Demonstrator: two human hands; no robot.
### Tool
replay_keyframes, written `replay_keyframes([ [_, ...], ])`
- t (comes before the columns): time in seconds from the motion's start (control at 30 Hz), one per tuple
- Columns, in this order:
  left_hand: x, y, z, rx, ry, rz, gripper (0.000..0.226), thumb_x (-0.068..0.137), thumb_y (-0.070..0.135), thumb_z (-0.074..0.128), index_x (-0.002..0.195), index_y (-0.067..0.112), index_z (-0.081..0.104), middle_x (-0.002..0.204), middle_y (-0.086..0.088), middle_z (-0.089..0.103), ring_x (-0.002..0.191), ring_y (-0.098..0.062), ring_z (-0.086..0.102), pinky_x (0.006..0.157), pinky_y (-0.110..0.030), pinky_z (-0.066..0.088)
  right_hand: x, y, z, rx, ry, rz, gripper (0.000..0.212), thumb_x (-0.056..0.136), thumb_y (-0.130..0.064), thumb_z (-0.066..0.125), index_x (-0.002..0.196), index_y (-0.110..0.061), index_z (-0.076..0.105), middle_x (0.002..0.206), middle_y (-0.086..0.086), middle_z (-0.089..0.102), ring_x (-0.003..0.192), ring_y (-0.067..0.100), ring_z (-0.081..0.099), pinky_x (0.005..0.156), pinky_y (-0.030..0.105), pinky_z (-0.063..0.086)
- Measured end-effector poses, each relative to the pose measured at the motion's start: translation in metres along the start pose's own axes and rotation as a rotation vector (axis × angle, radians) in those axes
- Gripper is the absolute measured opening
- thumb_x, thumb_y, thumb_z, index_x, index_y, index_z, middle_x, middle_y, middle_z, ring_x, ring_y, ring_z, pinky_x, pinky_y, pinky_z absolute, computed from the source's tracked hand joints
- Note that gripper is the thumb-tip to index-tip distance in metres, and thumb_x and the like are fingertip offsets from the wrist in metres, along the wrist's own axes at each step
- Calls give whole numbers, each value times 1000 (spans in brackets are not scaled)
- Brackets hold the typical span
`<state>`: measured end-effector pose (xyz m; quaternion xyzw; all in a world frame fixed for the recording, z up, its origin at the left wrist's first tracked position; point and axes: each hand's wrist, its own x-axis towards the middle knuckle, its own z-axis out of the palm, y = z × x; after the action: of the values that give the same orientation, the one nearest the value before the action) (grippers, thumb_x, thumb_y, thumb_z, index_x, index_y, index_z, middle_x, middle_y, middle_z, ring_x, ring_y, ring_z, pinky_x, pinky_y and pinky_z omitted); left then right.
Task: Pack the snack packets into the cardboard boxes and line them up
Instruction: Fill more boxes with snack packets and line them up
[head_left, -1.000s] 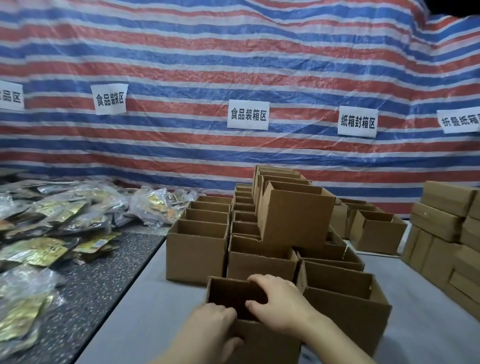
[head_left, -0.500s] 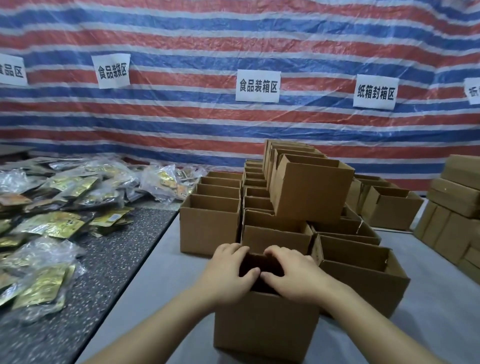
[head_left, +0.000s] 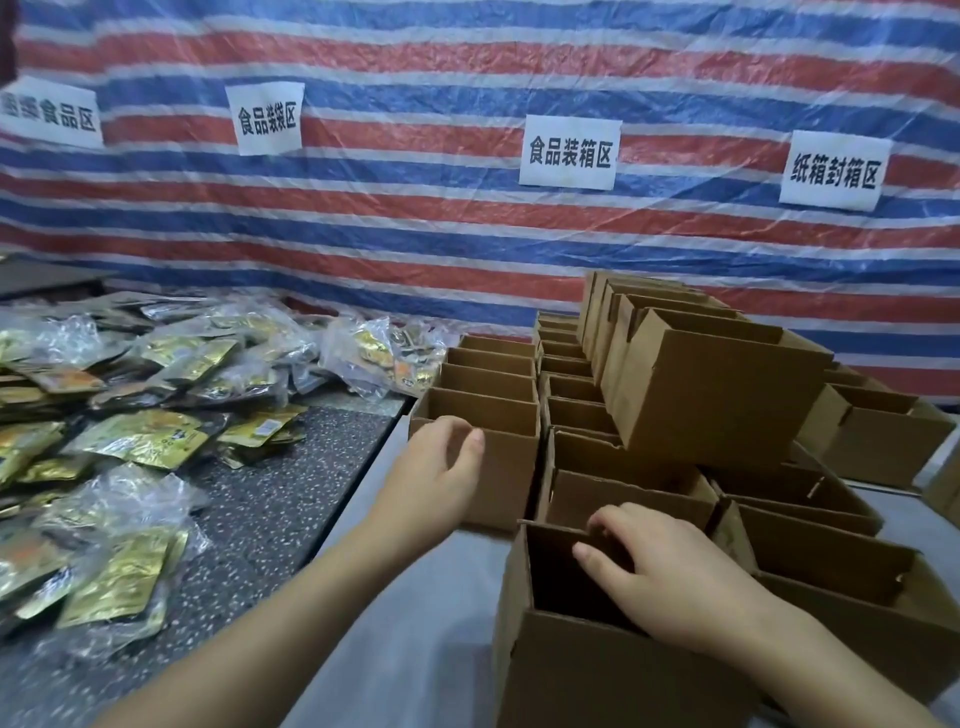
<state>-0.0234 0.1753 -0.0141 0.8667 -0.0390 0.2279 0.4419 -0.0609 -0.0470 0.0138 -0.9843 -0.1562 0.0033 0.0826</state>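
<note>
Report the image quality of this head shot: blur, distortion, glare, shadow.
Head view: wide-angle bend bows the tarp stripes; the far-left paper sign is smeared, the other signs readable; soft sheen on the snack packets; the inside of the nearest box is dark under the right hand; the left hand is evenly lit.

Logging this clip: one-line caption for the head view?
Right hand in the nearest open cardboard box; left hand touches the next box; snack packets wait leftward.

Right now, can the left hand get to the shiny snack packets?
Probably yes. The left hand touches a cardboard box beside the dark counter, and the nearest snack packets lie just to its left with nothing between them.
</note>
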Motion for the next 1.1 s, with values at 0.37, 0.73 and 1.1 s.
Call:
replay_keyframes([
  [0.37, 138, -120, -41, 376, 117, -169, 25, 99, 29, 48, 108, 9, 62, 102, -4, 64, 91, -22, 63, 82, -41, 56, 76, -10, -24, 40, 70, -87, 41, 97, -60, 48, 134, -41, 51, 107, -27, 50, 91, -9, 50, 70, 10, 46],
  [0.73, 264, -250, -61, 1090, -49, -222, 38, 91, 23, 49, 128, 14, 52, 126, -10, 56, 112, -28, 57, 85, -39, 49, 144, -9, -25, 25, -96, -136, 36, 96, -61, 47, 131, -50, 45, 115, -30, 50, 105, -8, 51, 87, 12, 50],
  [1.1, 275, -335, -86, 1428, -28, -478, 34, 94, 14, 50, 125, 14, 61, 125, -10, 58, 115, -24, 55, 85, -34, 53, 190, -5, -23, -72, -212, -150, 97, 27, -101, -14, 104, -67, 34, 114, -38, 47, 117, -21, 39, 96, 6, 42],
])
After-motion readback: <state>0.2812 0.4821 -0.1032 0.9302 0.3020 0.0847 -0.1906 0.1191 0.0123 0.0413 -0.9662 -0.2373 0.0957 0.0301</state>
